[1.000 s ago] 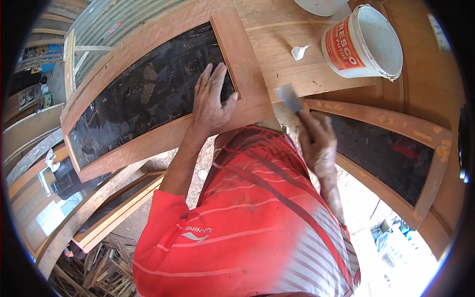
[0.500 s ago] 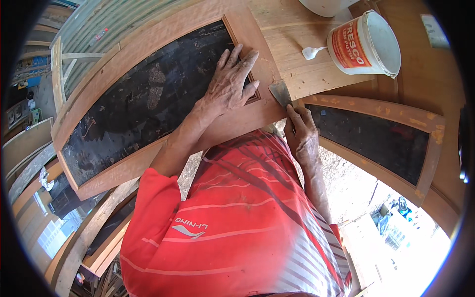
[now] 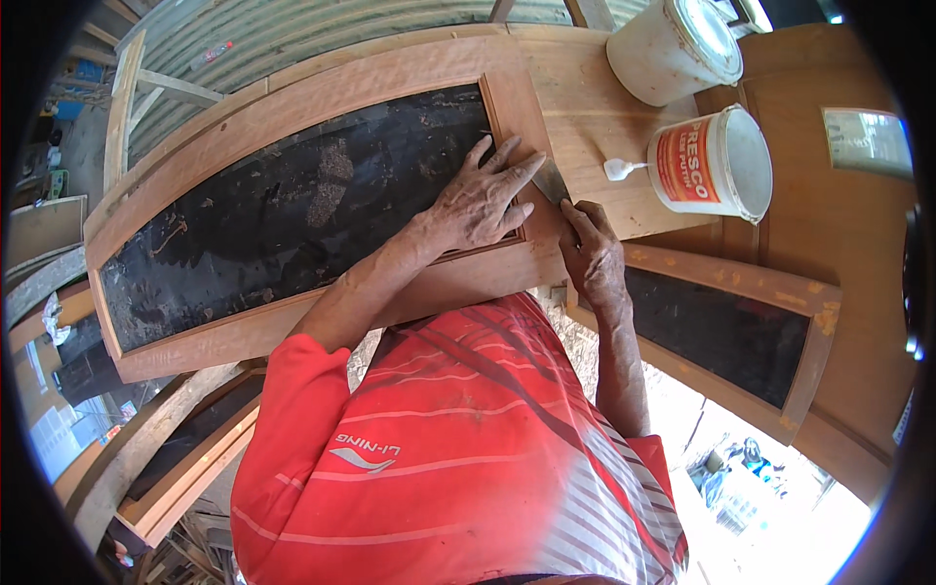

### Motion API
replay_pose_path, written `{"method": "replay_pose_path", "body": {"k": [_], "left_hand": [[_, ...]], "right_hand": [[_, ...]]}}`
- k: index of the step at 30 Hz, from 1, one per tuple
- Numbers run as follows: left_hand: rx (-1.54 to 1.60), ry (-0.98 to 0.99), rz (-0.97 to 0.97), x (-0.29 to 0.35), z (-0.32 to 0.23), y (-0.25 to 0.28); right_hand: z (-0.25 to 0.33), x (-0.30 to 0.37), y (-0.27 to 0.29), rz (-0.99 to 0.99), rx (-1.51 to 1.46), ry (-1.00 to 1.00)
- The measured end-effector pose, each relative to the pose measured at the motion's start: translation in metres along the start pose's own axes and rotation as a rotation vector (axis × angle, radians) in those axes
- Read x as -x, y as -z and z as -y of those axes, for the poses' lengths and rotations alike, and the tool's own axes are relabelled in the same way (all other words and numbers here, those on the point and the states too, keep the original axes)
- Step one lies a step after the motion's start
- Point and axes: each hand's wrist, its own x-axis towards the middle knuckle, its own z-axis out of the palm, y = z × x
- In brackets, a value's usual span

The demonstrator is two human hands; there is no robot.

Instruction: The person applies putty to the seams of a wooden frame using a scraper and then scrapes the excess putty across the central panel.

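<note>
A wooden frame panel [image 3: 511, 107] with a dark inset [image 3: 263, 185] lies in front of me. My left hand [image 3: 473, 207] rests on it with the fingers spread, over the inset's right end and the end rail. My right hand [image 3: 593, 255] is closed round a putty knife [image 3: 551, 181], whose flat metal blade touches the panel's right edge. The handle is hidden in my fingers. To the right of the blade, on the wooden tabletop [image 3: 575, 117], lies a small tool with a white, putty-like blob [image 3: 618, 170] on its end.
A white bucket [image 3: 760, 166] with a red label is at the right of the tabletop, with a second white bucket [image 3: 634, 63] behind it. Below right is another dark-inset frame [image 3: 814, 351] with orange patches. Corrugated sheet [image 3: 390, 49] lies beyond the panel.
The view has shifted, bringing more of the rear bucket into sight. My right hand and the putty knife have moved farther up along the panel's right edge. My left hand stays on the panel.
</note>
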Motion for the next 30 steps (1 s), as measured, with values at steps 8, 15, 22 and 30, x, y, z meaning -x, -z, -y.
{"method": "replay_pose_path", "body": {"k": [8,15,22,30], "left_hand": [[0.076,-0.007,-0.084,-0.003,0.003,0.003],[0.099,0.316,-0.33,0.044,-0.011,0.033],[0.0,0.374,-0.312,0.064,-0.034,0.023],[-0.187,0.411,-0.286,0.071,-0.085,-0.006]], "right_hand": [[-0.008,-0.01,-0.017,-0.119,-0.119,-0.014],[-0.015,-0.009,0.095,-0.373,-0.108,-0.115],[-0.099,-0.019,0.212,-0.541,0.418,-0.139],[-0.101,-0.004,0.198,-0.656,0.417,-0.054]]}}
